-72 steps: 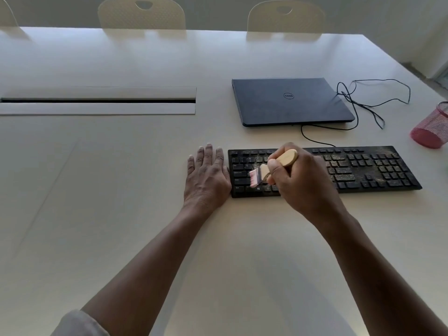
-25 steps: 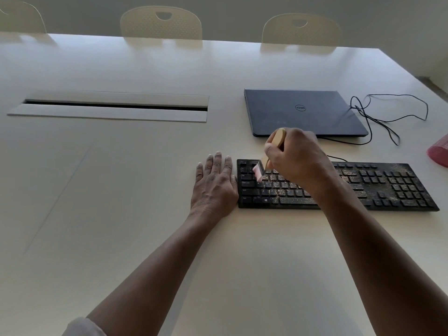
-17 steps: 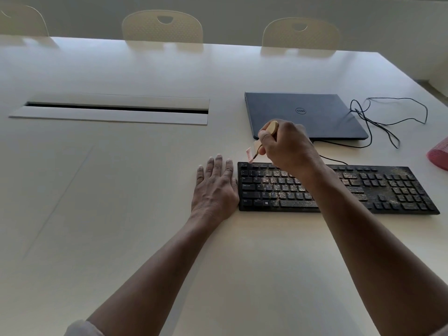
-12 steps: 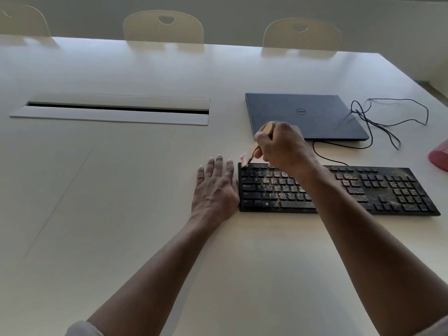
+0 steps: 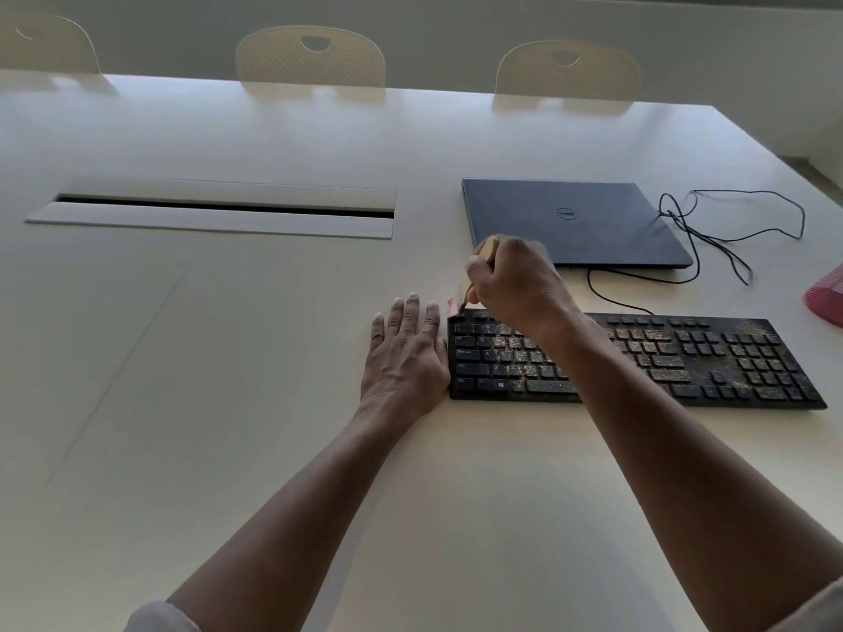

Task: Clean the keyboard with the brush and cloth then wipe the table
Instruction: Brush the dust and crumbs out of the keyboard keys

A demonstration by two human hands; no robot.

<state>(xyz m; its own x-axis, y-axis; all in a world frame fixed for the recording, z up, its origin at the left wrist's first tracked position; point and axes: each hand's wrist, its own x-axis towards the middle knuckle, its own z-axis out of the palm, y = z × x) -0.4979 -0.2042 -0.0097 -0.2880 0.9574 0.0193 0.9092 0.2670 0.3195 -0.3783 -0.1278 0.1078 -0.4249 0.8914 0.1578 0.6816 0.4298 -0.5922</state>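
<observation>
The right hand grips a small wooden-handled brush, bristles at the crumb-strewn black keyboard's 10 o'clock corner. The left hand lies flat, fingers spread, on the white worktop, touching the keyboard's 9 o'clock edge.

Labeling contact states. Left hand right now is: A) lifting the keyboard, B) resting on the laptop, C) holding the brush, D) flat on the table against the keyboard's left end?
D: the left hand lies flat on the table at the left end of the keyboard, while the right hand holds the brush.
</observation>
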